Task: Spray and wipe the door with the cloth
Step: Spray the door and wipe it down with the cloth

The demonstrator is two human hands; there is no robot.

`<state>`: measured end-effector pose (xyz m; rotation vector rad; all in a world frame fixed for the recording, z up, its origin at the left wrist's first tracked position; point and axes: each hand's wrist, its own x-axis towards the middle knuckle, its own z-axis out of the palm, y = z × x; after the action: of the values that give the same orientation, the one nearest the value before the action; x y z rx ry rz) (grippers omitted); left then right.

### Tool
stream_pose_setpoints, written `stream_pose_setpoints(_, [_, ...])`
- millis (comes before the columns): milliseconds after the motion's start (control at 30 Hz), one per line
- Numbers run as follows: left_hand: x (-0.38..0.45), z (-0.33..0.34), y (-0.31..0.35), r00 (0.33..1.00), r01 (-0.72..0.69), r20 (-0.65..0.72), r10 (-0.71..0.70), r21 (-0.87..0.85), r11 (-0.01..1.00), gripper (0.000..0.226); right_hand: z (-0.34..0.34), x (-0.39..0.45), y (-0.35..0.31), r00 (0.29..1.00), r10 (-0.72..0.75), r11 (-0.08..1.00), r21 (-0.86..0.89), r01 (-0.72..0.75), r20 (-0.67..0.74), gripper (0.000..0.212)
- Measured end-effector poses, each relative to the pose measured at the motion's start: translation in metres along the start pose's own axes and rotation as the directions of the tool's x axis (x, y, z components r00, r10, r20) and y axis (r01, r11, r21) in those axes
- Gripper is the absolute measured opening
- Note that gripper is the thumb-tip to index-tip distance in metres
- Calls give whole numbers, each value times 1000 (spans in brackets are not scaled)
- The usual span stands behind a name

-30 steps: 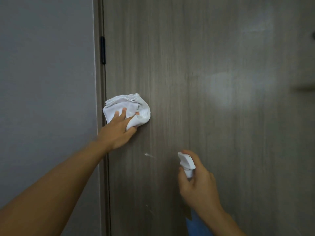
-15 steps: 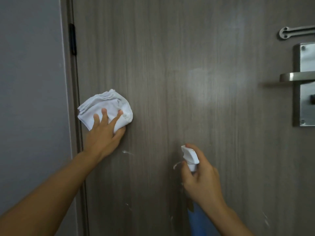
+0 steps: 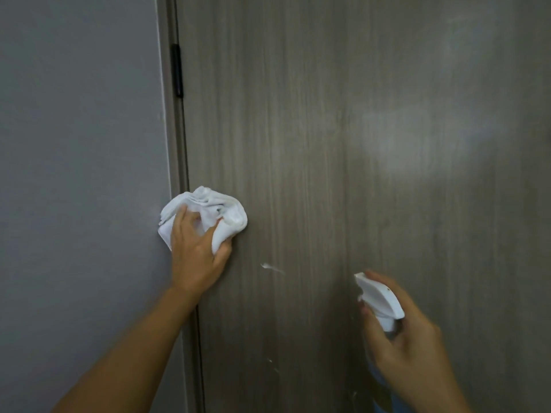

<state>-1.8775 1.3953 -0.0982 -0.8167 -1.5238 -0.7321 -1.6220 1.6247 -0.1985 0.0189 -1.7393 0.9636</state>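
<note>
A grey-brown wood-grain door (image 3: 313,144) fills most of the view. My left hand (image 3: 196,251) grips a crumpled white cloth (image 3: 214,210) and presses it against the door's left edge, by the frame. My right hand (image 3: 405,332) holds a spray bottle (image 3: 380,302) by its neck, low on the right. The bottle's white nozzle points left at the door; its blue body is mostly hidden behind my hand. Small white flecks of spray (image 3: 272,268) sit on the door between my hands.
A grey wall (image 3: 77,174) stands left of the door frame (image 3: 176,162). A black hinge (image 3: 176,70) sits on the door's left edge, above the cloth. A pale glare patch (image 3: 417,144) lies on the door's upper right.
The view has swung left, so the door handle and lock plate have left the frame. My left hand has bunched the cloth tighter at the door's edge. My right hand has tilted the bottle.
</note>
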Motion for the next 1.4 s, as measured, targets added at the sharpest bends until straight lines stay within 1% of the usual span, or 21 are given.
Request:
stream_pose_setpoints(67, [-12, 12, -1, 980, 196, 14, -198, -231, 953, 61, 6, -3, 7, 1000, -4, 1000, -4, 4, -13, 54])
stream_pose_setpoints(133, [-26, 28, -8, 929, 366, 57, -367, -312, 877, 73, 9, -6, 15, 998, 37, 998, 52, -34, -57, 58])
stream_pose_setpoints(167, [-35, 35, -10, 919, 388, 63, -390, -325, 862, 74, 9, -8, 19, 997, 48, 997, 68, -43, -69, 60])
stream_pose_setpoints(233, [-49, 44, -3, 934, 346, 47, -354, -361, 866, 71, 12, -13, 18, 998, -5, 1000, -4, 5, -67, 62])
stream_pose_setpoints(300, [-58, 51, 7, 934, 335, 12, -356, -369, 867, 67, 15, -16, 20, 995, -28, 1000, -14, 27, -91, 57])
stream_pose_setpoints(333, [-62, 57, 11, 921, 365, -4, -390, -349, 863, 64, 16, -18, 21, 994, -23, 1000, -11, 22, -103, 57])
stream_pose_setpoints(400, [-67, 68, 22, 866, 460, -46, -498, -317, 829, 66, 18, -19, 24, 993, -30, 1000, -6, 29, -110, 54])
stream_pose_setpoints(467, [-70, 78, 45, 830, 512, -77, -552, -288, 809, 65, 17, -20, 27, 993, -21, 1000, -11, 20, -118, 52])
stream_pose_setpoints(500, [-71, 82, 60, 832, 509, -93, -547, -265, 819, 65, 16, -20, 26, 992, -13, 1000, -18, 11, -125, 55])
stream_pose_setpoints(533, [-75, 88, 73, 850, 485, -96, -518, -240, 841, 65, 14, -21, 27, 991, -6, 1000, -30, 3, -131, 57])
stream_pose_setpoints(600, [-87, 102, 93, 886, 446, -62, -460, -160, 880, 57, 7, -20, 33, 988, -15, 999, -47, 8, -152, 57])
stream_pose_setpoints(700, [-101, 124, 130, 913, 405, -17, -407, -68, 912, 54, -7, -18, 33, 988, -23, 999, -49, 15, -154, 43])
stream_pose_setpoints(767, [-99, 132, 163, 928, 373, -22, -373, -1, 928, 56, -21, -16, 31, 978, -36, 998, -51, 26, -208, 40])
stream_pose_setpoints(833, [-92, 140, 194, 930, 369, -7, -369, 26, 929, 59, -29, -6, 17, 966, -1, 999, -44, -11, -257, 37])
stream_pose_setpoints(867, [-88, 143, 208, 927, 374, 0, -374, 47, 926, 61, -34, -3, 11, 964, -14, 998, -67, -3, -265, 37])
stream_pose_setpoints(933, [-82, 149, 236, 931, 361, 24, -365, 93, 928, 64, -51, 1, 3, 957, -52, 995, -93, 27, -286, 40])
stream_pose_setpoints(1000, [-76, 155, 262, 942, 319, 70, -329, 125, 939, 68, -74, 0, -1, 957, -39, 996, -82, 16, -288, 44])
stream_pose_setpoints(1133, [-64, 162, 299, 951, 269, 126, -283, 116, 956, 72, -112, -7, -8, 953, -22, 994, -109, -12, -302, 47])
stream_pose_setpoints(1200, [-61, 164, 317, 960, 210, 167, -224, 99, 973, 71, -125, -7, -15, 950, -11, 993, -115, -26, -313, 48])
stream_pose_setpoints(1300, [-58, 170, 354, 967, 61, 245, -72, 51, 997, 69, -143, -6, -21, 946, 13, 994, -95, -46, -325, 52])
stream_pose_setpoints(1400, [-62, 176, 383, 961, -89, 262, 91, -19, 996, 53, -156, -2, -25, 942, -5, 993, -111, -35, -337, 48])
